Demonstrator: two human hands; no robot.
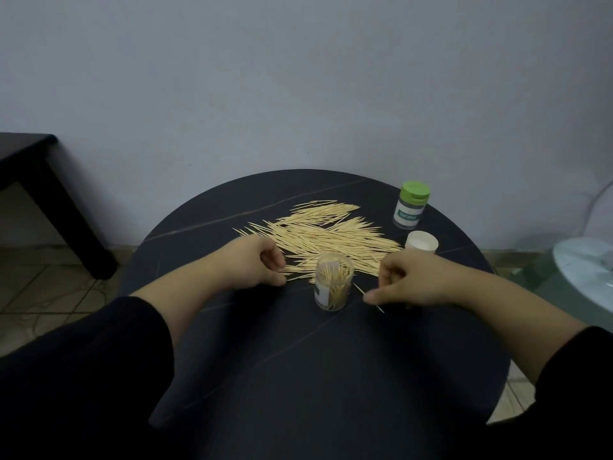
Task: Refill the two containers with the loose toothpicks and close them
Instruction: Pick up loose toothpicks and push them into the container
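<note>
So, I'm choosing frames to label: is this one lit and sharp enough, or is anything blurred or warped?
Head view: dim, bluish light, no glare; loose toothpicks and open container read clearly; left hand and right hand look soft; wide-angle stretch toward the edges; the pale object far right is blurred.

The person wears a loose black long-sleeved top. The left sleeve (99, 353), over the near left edge of the round table (298, 376), ends in a plain soft cuff partway up the forearm. The right sleeve (570, 376), at the table's near right edge, ends likewise, leaving the left hand (262, 263) and right hand (408, 282) bare.
</note>
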